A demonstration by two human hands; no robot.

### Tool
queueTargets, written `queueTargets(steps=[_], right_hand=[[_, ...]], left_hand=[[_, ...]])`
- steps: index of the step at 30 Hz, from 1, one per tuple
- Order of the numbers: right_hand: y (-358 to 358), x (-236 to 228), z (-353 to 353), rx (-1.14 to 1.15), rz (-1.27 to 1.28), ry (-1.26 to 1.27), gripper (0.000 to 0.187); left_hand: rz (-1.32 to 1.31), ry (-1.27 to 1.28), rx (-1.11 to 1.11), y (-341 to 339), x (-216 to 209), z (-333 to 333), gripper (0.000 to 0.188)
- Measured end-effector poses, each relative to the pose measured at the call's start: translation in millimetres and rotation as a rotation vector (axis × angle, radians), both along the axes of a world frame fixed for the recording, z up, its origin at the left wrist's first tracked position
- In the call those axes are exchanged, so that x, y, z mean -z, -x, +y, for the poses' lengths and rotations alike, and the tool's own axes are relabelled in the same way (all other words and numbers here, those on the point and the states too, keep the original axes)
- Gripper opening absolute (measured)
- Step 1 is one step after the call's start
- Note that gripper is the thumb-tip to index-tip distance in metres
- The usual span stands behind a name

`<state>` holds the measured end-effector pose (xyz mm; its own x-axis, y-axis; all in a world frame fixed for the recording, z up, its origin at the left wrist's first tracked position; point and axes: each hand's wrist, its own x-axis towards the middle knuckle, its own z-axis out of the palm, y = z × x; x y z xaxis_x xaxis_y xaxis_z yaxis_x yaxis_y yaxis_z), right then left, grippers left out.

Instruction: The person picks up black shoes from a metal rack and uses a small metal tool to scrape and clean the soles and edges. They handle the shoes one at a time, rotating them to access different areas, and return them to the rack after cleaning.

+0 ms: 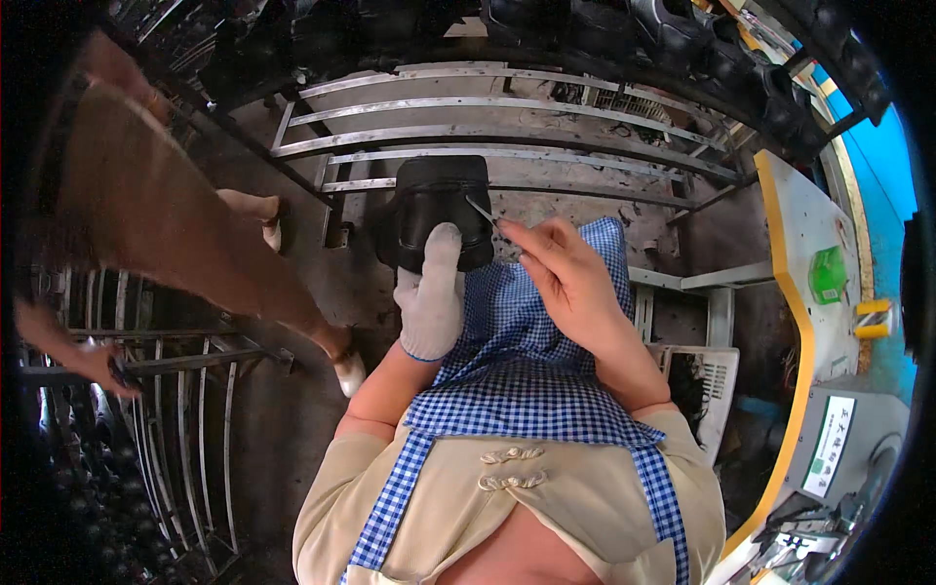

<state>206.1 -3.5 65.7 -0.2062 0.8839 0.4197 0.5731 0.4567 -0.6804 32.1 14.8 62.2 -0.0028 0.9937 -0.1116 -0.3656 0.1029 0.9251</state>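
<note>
In my left hand [433, 292], which wears a white knit glove, is a black shoe [441, 195], with the thumb laid over its near part. My bare right hand [568, 278] pinches a thin silver pointed tool [480, 209] between thumb and fingers. The tool's tip touches or hovers just over the shoe's right side; I cannot tell which. Its handle is hidden in my fingers, so its exact kind does not show. Below both hands a blue checked apron [526, 400] covers my lap.
Black shoes [673, 34] line a rack ahead, above metal rails [526, 136]. At left another person [156, 214] stands by a metal rack [195, 429]. On the right, a yellow-edged white table [829, 283] holds a green item [828, 275]; a white crate [717, 390] sits beneath.
</note>
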Motion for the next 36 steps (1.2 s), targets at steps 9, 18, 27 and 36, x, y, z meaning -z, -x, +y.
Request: queueTargets(steps=[9, 18, 27, 36], right_hand=[[16.1, -4.7, -6.6, 0.052, -0.02, 0.004, 0.043], [34.3, 16.4, -2.4, 0.116, 0.011, -0.132, 0.05], [30.2, 10.8, 8.8, 0.071, 0.116, -0.106, 0.045], [5.8, 16.3, 23.5, 0.055, 0.466, 0.172, 0.034]], left_hand=[[0.031, -0.136, -0.169, -12.6, 24.9, -0.9, 0.031], [-0.013, -0.092, -0.232, -16.9, 42.8, -0.8, 0.03], [0.264, -0.218, -0.09, -8.2, 32.9, 3.4, 0.03], [-0.174, 0.009, 0.171, -0.3, 29.4, -5.1, 0.043]])
